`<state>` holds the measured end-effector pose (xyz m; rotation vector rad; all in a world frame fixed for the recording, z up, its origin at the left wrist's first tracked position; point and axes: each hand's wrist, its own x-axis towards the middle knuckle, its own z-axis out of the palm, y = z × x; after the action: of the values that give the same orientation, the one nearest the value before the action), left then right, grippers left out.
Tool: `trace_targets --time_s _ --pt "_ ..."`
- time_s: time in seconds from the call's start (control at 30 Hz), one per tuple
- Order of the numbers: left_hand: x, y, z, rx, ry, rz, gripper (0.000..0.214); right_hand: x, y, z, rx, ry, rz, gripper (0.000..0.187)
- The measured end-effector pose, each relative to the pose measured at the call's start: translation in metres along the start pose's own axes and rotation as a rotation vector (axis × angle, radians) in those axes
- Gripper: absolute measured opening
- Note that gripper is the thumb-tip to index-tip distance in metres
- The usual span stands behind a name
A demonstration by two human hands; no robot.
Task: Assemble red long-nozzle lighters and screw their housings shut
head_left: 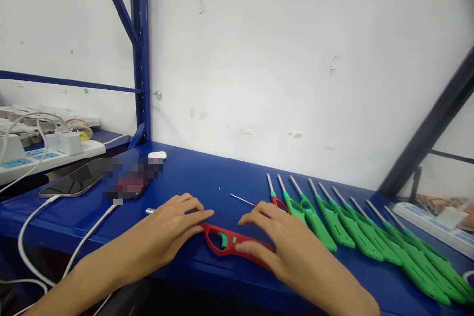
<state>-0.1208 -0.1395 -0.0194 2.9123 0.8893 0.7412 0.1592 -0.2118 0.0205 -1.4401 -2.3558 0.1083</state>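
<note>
A red gas lighter (222, 242) with a green trigger and a small green button lies near the front edge of the blue table. My left hand (181, 222) closes around its nozzle end, which is hidden under the fingers. On the red handle rests the thumb of my right hand (274, 237); its other fingers curve over the far side, loosely around the handle. Just beyond the right hand, a thin metal rod (241, 199) with a bit of red at its end lies on the table, partly hidden. A tiny light piece (219, 188) sits farther back.
Several green lighters (344, 229) lie in a row at the right, plus one red lighter (274, 200). At the left are a phone (74, 180), a blurred second device, a white earbud case (157, 155) and white cables (89, 232). Power strips (44, 158) flank the table.
</note>
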Motion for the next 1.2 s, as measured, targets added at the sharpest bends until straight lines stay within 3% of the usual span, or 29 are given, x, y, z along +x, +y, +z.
trace_targets --time_s 0.07,0.2,0.3,0.4,0.5,0.73,0.87,1.0,1.13,1.2 --pt "-0.001 0.002 -0.009 0.007 0.036 0.015 0.040 0.002 -0.005 -0.006 -0.010 0.103 0.008 0.023" --pt "0.001 0.008 -0.018 0.018 0.123 0.076 0.039 0.003 -0.011 -0.007 -0.018 0.193 0.018 0.039" --pt "0.006 0.013 -0.008 0.034 0.131 0.137 0.030 0.002 -0.011 0.005 -0.056 0.073 0.033 0.040" --pt "0.011 0.018 0.005 0.009 0.056 0.133 0.028 0.001 -0.008 0.016 -0.058 -0.099 0.023 0.034" --pt "0.012 0.020 0.010 -0.009 0.011 0.106 0.029 0.001 -0.006 0.018 -0.024 -0.163 0.061 0.035" --pt "0.011 0.018 0.017 0.063 0.007 0.111 0.037 0.001 -0.010 0.017 -0.010 -0.154 0.098 0.031" --pt "0.005 0.005 0.012 0.069 -0.004 0.092 0.034 0.000 -0.008 0.012 0.045 -0.155 0.092 0.032" --pt "-0.012 -0.016 -0.002 0.159 0.048 -0.090 0.050 -0.003 -0.008 -0.002 0.040 -0.145 0.121 0.024" --pt "-0.014 -0.021 -0.016 0.048 -0.115 -0.154 0.020 -0.005 -0.008 -0.005 -0.041 -0.080 0.199 0.025" --pt "-0.009 -0.019 -0.016 0.010 -0.133 -0.148 0.016 -0.005 -0.008 0.000 -0.035 -0.104 0.204 0.031"
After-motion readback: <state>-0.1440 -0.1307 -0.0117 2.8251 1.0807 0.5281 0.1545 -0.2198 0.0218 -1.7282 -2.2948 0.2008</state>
